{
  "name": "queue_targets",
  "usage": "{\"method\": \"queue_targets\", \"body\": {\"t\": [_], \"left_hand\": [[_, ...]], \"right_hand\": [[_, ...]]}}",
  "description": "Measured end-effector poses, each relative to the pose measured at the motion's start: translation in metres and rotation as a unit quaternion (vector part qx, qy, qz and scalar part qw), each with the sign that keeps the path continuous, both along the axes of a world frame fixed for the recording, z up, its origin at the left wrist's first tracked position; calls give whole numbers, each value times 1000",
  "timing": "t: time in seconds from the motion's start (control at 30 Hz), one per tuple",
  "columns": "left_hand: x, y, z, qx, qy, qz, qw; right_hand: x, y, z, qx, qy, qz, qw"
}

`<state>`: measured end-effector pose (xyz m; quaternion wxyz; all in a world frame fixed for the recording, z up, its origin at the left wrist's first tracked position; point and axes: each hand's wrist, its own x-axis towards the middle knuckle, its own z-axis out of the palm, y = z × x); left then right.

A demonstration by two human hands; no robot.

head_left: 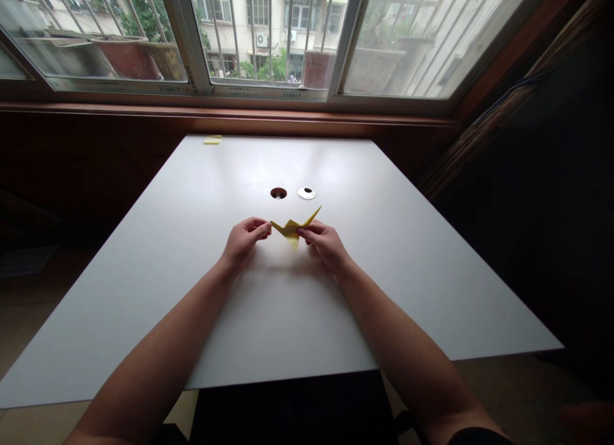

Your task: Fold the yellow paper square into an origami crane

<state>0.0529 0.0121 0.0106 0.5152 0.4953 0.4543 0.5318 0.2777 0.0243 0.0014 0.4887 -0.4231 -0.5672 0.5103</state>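
Note:
Between my two hands is a yellow paper crane (290,230), held just above the white table (283,317). Its thin pointed ends reach out left and up to the right, and a wing hangs down in the middle. My left hand (247,237) pinches the tip of the left point between thumb and fingers. With thumb and fingers closed, my right hand (325,242) grips the crane near its body, at the base of the right point. The fingers behind the paper are partly hidden.
Beyond the hands, the tabletop has a round cable hole (279,193) with a loose round cover (306,193) beside it. Yellow paper pieces (212,140) lie at the far left edge. A barred window (268,36) with potted plants outside stands behind the table; a dark curtain hangs right.

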Motion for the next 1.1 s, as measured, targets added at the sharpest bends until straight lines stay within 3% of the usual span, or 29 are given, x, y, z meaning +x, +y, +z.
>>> {"method": "queue_targets", "body": {"t": [0.17,0.3,0.43,0.53,0.83,1.1], "left_hand": [[3,4,-6,9,-22,-7,1000],[5,5,-8,61,3,9,998],[6,2,-4,126,33,39,991],[7,-1,-1,134,32,48,989],[4,-10,12,208,120,52,969],[4,-7,7,153,96,47,982]], "right_hand": [[-1,-1,2,-13,14,-14,1000],[-1,0,2,-22,18,-23,999],[-2,0,4,-30,24,-34,999],[-3,1,4,-29,24,-46,998],[2,4,-3,25,44,-68,996],[-1,1,5,11,65,-22,998]]}}
